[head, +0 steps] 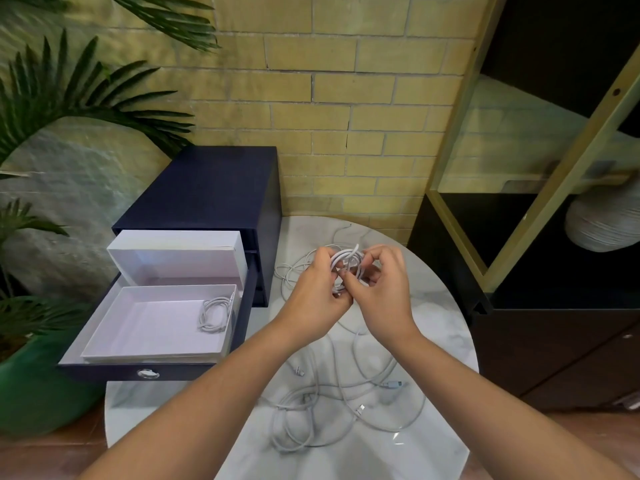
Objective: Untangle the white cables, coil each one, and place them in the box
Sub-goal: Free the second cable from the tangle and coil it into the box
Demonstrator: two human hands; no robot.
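At frame centre a coil (pixel 347 268) was gripped by the left hand (pixel 317 289) and right hand (pixel 384 289) together, curled round its loops; one cable (pixel 214 313) lay in the box (pixel 149 320), lower left; the tangle (pixel 329 410) lay below; it was judged light, limp, springy — best pinched across all loops.

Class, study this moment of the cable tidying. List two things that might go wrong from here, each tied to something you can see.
1. The coil pinched between the left hand and right hand looks unsecured; it may spring open on the way to the white box.
2. The loose cables on the table lie overlapped; pulling one out may tighten the tangle or drag the others along.
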